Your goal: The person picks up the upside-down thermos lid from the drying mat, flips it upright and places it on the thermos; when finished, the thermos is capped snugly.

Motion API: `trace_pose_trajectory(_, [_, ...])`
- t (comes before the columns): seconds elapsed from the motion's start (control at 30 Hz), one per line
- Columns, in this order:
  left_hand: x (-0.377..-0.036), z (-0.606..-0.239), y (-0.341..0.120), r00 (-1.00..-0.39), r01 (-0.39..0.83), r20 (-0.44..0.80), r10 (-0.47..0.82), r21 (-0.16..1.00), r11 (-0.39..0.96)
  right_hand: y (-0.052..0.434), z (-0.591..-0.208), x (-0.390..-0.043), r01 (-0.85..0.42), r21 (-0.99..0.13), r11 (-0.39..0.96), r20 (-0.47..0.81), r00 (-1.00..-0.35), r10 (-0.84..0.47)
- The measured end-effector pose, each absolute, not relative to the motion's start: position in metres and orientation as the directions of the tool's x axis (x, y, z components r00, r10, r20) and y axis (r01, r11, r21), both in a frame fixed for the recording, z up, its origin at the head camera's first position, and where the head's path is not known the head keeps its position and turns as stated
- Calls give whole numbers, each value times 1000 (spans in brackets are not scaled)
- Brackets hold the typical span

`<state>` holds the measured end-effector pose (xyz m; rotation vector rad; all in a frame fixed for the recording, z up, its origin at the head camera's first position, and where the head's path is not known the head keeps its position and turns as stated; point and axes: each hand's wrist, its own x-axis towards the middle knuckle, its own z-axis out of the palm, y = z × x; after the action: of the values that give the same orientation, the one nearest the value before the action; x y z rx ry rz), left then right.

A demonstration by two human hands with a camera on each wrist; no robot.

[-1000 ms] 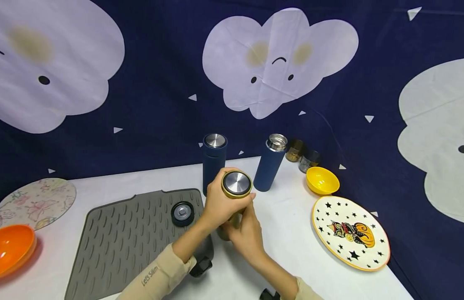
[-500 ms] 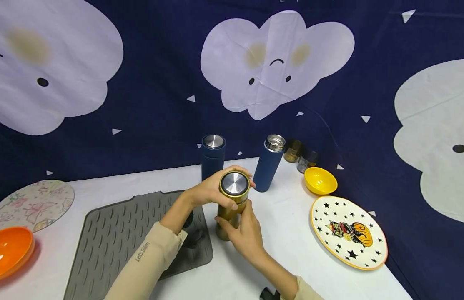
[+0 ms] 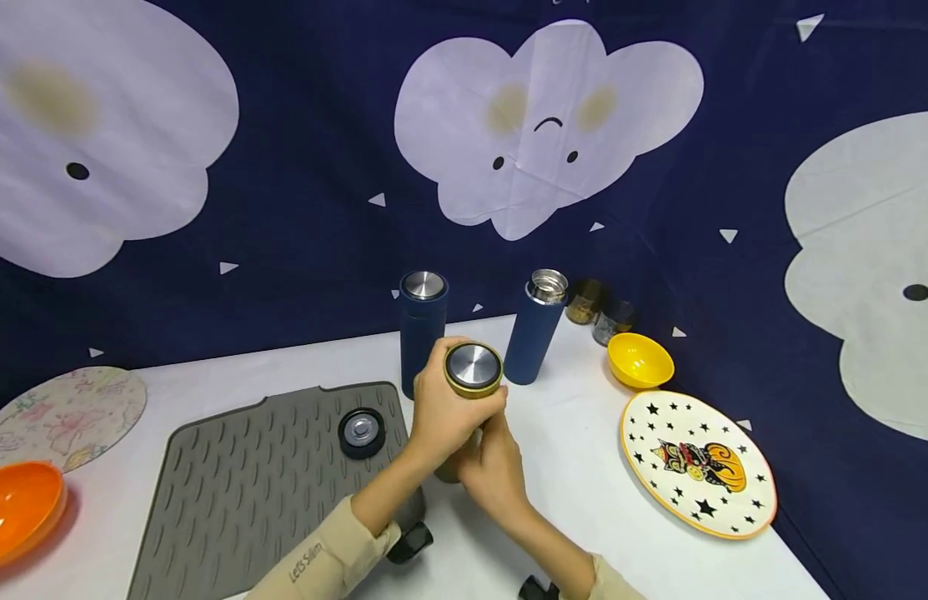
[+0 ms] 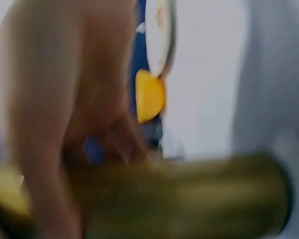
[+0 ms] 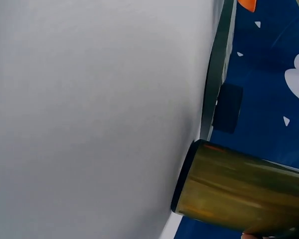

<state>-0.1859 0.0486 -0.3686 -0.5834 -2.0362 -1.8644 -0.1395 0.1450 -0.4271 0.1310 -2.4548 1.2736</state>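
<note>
Two hands share one gold flask (image 5: 239,191), which is held roughly upright just below the middle of the head view, at about six o'clock from its centre. The left hand (image 3: 443,417) has its fingers clamped round the top, close under the steel-topped cap (image 3: 474,367); the right hand (image 3: 498,471) grips lower on the body, its fingers partly hidden behind the flask and the other hand. The step in hand looks like working the cap while the lower hand steadies the body; whether it is being tightened or loosened cannot be told. The next move would seem to call for a firm hold below and a level twist above, since smooth metal could slip. The gold wall is a glossy cylinder with a dark rim at its base, and the cap carries a brushed disc set in a black ring. From the flask, a matte blue capped flask (image 3: 423,333) stands at ten o'clock, and a blue open flask (image 3: 534,342) with a bright steel mouth between one and two. At eight o'clock a black round lid (image 3: 362,433) with a translucent centre lies on a ribbed grey mat (image 3: 268,467). A shiny yellow bowl (image 3: 639,361) sits at three o'clock on the white desk (image 3: 576,483), a glazed star-patterned plate (image 3: 659,467) towards four.
</note>
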Motion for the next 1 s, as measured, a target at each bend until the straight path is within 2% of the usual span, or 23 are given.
trace_pose_trajectory(0.1, [-206,-367,31,-785,529,509,353,848,-45,144,-426,-139,-259,-778,572,362,-929,72])
trace_pose_trajectory(0.2, [-224,-364,17,-662,463,474,580,868,-180,145,-424,-140,-273,-772,574,370,-927,57])
trace_pose_trajectory(0.3, [-236,-361,11,-558,366,421,715,898,-243,145,-422,-142,-271,-774,572,366,-929,55])
trace_pose_trajectory(0.37, [-240,-358,8,-519,311,378,766,919,-243,145,-422,-141,-261,-779,570,356,-933,59])
trace_pose_trajectory(0.4, [-239,-357,6,-522,295,364,771,925,-237,144,-423,-141,-260,-780,569,353,-934,57])
trace_pose_trajectory(0.47, [-231,-356,5,-583,278,371,723,927,-251,144,-424,-140,-261,-781,567,352,-935,54])
trace_pose_trajectory(0.53, [-215,-357,10,-702,316,409,583,912,-260,143,-425,-138,-260,-780,569,350,-935,53])
trace_pose_trajectory(0.6, [-195,-361,21,-802,418,468,371,884,-211,143,-426,-136,-260,-769,584,357,-932,56])
trace_pose_trajectory(0.67, [-180,-365,35,-843,509,515,157,857,-84,144,-427,-136,-263,-767,585,362,-931,56])
trace_pose_trajectory(0.73, [-176,-367,45,-841,541,539,42,838,66,144,-427,-137,-262,-767,586,365,-929,62])
trace_pose_trajectory(0.8, [-183,-366,45,-831,556,550,81,824,111,145,-425,-139,-265,-776,573,363,-930,61])
trace_pose_trajectory(0.87, [-198,-362,38,-807,557,538,244,830,11,144,-425,-140,-270,-786,556,361,-931,59])
trace_pose_trajectory(0.93, [-213,-359,28,-741,495,496,452,859,-132,144,-424,-141,-268,-789,553,360,-931,62])
trace_pose_trajectory(1.0, [-225,-358,20,-660,396,447,604,890,-226,143,-424,-141,-266,-787,556,360,-931,65])
